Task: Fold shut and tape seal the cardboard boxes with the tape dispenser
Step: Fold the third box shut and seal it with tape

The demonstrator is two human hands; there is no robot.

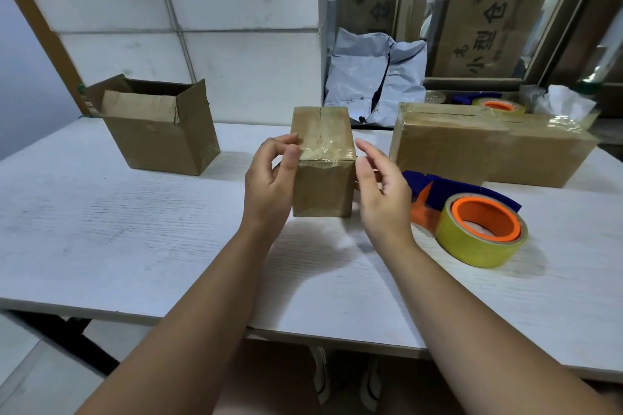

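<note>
1. Centrally on the desk (135, 229), toward its far edge: small box (322, 185), upright, flaps shut, clear tape across the top and over the near upper edge.
2. At that box's top left edge: left hand (269, 178), thumb and curled fingers (286, 140) pinching the corner.
3. Just beside its right side: right hand (384, 192), loosely spread, holding nothing.
4. Near the right edge: tape dispenser (472, 222), lying flat.
5. Far left corner: open box (158, 131); far right edge: sealed boxes (472, 145).

Two bare forearms, uncovered right to the frame's edge at 5 and 7 o'clock, end in the left hand (269, 185) and the right hand (384, 199). Between them, low at 6 o'clock, a pair of white trainers with dark stripes (322, 377) — details blurred.
</note>
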